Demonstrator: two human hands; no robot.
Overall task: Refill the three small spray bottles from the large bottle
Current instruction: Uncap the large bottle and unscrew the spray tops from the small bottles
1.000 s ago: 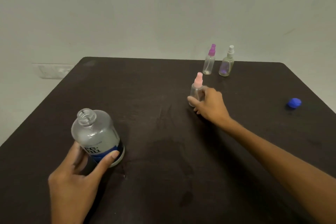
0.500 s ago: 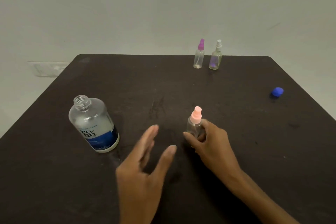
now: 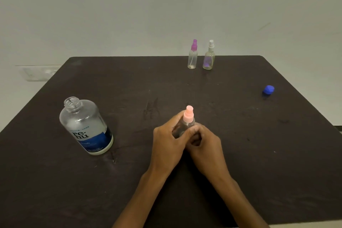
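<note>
A small clear spray bottle with a pink nozzle (image 3: 188, 116) stands in the middle of the dark table (image 3: 240, 135). My left hand (image 3: 167, 144) and my right hand (image 3: 202, 143) both grip its body, hiding most of it. The large clear bottle with a blue label (image 3: 86, 126) stands uncapped at the left, apart from both hands. Two more small spray bottles stand upright at the far edge: one with a purple nozzle (image 3: 192, 54) and one with a white nozzle (image 3: 209, 55).
A blue cap (image 3: 268, 90) lies near the table's right edge. A pale wall rises behind the table, with a white fitting (image 3: 38, 73) low at the left.
My right hand drew the pink-nozzled bottle toward me. My left hand let go of the large bottle, crossed to the right and took hold of the small bottle too.
</note>
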